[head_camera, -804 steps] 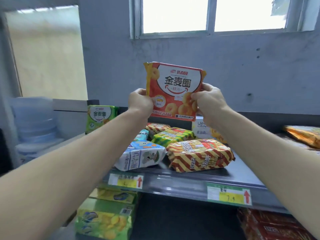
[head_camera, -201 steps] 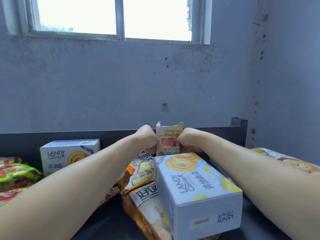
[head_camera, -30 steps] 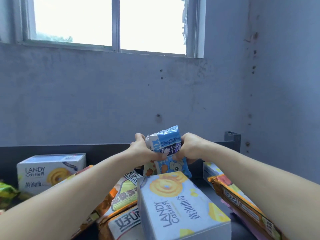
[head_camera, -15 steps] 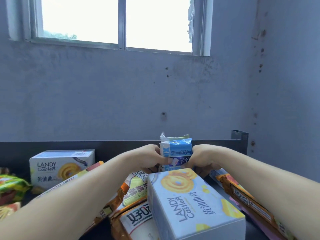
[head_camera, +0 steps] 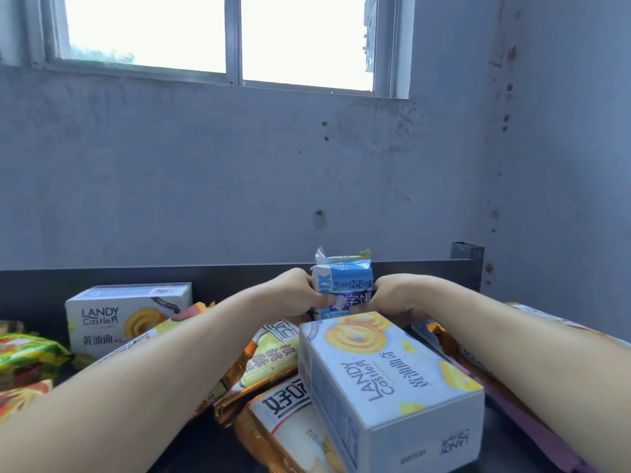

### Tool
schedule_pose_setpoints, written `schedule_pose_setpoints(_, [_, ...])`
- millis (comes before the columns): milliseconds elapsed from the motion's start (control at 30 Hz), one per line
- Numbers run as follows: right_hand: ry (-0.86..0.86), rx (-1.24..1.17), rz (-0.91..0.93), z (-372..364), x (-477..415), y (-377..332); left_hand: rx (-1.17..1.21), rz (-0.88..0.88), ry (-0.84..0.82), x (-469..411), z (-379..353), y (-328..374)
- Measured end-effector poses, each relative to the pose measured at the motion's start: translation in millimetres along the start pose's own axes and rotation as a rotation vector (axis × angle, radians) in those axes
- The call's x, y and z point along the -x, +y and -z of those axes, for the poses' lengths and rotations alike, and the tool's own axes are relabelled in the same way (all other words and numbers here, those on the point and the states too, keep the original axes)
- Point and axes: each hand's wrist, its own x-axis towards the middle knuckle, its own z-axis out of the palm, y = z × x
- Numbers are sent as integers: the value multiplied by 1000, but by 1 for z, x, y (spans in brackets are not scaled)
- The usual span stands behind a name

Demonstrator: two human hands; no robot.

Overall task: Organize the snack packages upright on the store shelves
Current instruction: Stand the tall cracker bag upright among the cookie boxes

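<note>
A small blue and white snack package (head_camera: pixel 345 285) stands upright at the back of the dark shelf (head_camera: pixel 218 281), close against the rear panel. A second, greenish package top (head_camera: pixel 341 257) shows just behind it. My left hand (head_camera: pixel 293 295) grips its left side and my right hand (head_camera: pixel 392 297) grips its right side. Its lower part is hidden behind a white Landy Castle biscuit box (head_camera: pixel 386 380) lying flat in front.
Another Landy Castle box (head_camera: pixel 126 315) stands at the back left. Orange and yellow snack bags (head_camera: pixel 273 363) lie flat under my left arm, and green and red bags (head_camera: pixel 27 360) lie at the far left. More flat packages (head_camera: pixel 478 363) lie under my right arm. A steel post (head_camera: pixel 466 257) marks the shelf's right end.
A second ago I held the blue package tilted above the shelf. It has since been lowered and turned upright against the back panel, in front of the greenish package.
</note>
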Motion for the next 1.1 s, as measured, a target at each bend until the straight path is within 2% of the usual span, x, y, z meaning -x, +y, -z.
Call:
schedule_pose_setpoints(200, [0, -74, -32, -1, 15, -1, -16, 19, 1, 11, -2, 3])
schedule_pose_setpoints(333, [-46, -217, 2, -7, 14, -4, -61, 15, 86, 16, -3, 6])
schedule_pose_setpoints(500, [-46, -226, -18, -7, 21, -3, -3, 33, 131, 23, -5, 9])
schedule_pose_setpoints(567, [16, -162, -36, -4, 26, -3, 8, 34, 138, 26, -4, 12])
schedule_pose_setpoints(767, [343, 66, 6, 8, 49, -17, 48, -15, 261, 47, 8, 26])
schedule_pose_setpoints(867, [459, 176, 46, 1, 66, -32, 62, -65, 262, 59, 12, 32])
schedule_pose_setpoints(1100, [524, 186, 233, -35, 95, -73, 83, -162, 256, 91, 38, 30])
